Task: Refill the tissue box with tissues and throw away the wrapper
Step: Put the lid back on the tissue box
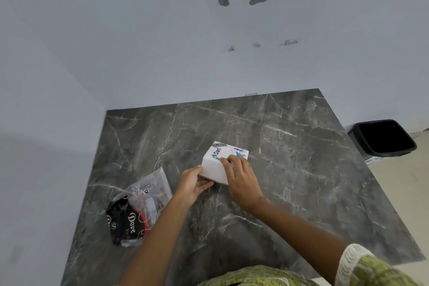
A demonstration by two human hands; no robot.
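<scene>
A white tissue box (216,165) with stickers on its top sits near the middle of the dark marble table (301,169). My left hand (193,184) grips its near left corner from below. My right hand (241,177) lies over the top and near side, fingers spread across the stickers. To the left lies a clear and black plastic tissue wrapper (137,209) printed "Dove", crumpled and flat on the table. I cannot tell whether tissues are inside the box or the wrapper.
A black waste bin (384,138) stands on the floor beyond the table's right edge. Grey walls close off the far and left sides of the table. My green patterned sleeve (362,269) shows at the bottom right.
</scene>
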